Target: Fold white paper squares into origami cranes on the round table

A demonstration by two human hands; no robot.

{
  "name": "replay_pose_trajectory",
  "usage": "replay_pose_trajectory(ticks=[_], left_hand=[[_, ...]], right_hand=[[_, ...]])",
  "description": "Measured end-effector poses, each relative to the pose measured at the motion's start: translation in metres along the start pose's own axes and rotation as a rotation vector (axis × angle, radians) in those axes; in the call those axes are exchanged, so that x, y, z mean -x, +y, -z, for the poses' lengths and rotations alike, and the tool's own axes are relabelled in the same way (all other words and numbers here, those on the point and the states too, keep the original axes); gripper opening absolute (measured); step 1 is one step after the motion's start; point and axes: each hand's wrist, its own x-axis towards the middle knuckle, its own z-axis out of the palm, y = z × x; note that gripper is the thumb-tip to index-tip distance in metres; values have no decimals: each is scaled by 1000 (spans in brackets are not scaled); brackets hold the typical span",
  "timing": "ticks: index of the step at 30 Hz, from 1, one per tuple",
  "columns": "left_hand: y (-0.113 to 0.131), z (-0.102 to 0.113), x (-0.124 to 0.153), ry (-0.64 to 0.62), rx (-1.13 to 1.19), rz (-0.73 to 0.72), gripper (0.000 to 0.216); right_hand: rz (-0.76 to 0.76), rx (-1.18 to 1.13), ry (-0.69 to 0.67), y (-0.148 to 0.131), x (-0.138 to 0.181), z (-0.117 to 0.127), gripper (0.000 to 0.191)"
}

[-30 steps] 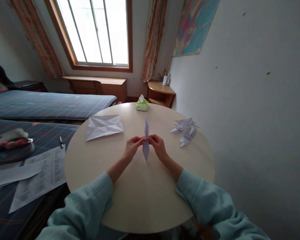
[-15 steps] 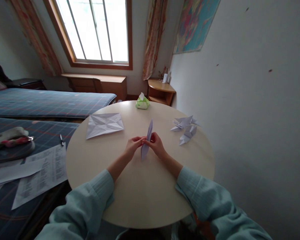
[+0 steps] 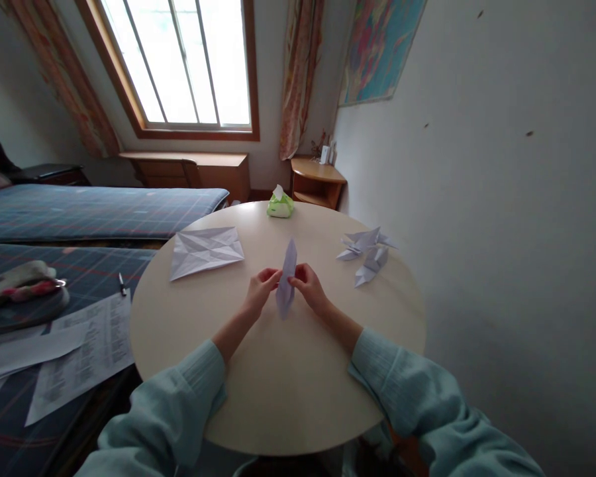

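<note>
A narrow, pointed piece of folded white paper stands upright above the middle of a round beige table. My left hand pinches it from the left at its middle. My right hand pinches it from the right, fingers closed on the same spot. Both forearms wear light teal sleeves and reach in from the near edge.
A creased square sheet lies at the table's left. Folded paper figures sit at the right. A green tissue pack rests at the far edge. Printed papers and a pen lie on the bed at left. A wall is close on the right.
The folded paper tilted slightly and turned between my fingers, now showing a broader face. Both hands stayed at the table's middle.
</note>
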Motion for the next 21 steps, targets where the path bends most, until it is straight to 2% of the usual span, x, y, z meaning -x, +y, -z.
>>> replay_pose_trajectory(ticks=[3,5,8,12,15,21], left_hand=[[-2,-5,2,74,-25,-164,23],[-4,-7,3,90,2,-181,25],[-5,-7,2,53,88,-46,29],[-4,-4,-1,-69,228,154,35],[0,-3,-1,-123,237,193,35],[9,-5,3,-170,230,183,36]], right_hand=[[-3,-19,62,2,-1,0,23],[-4,-26,67,0,0,-1,23],[5,9,74,-4,2,-2,23],[34,26,70,-7,5,-2,25],[45,11,53,-8,6,-2,25],[58,-48,27,-9,5,0,25]])
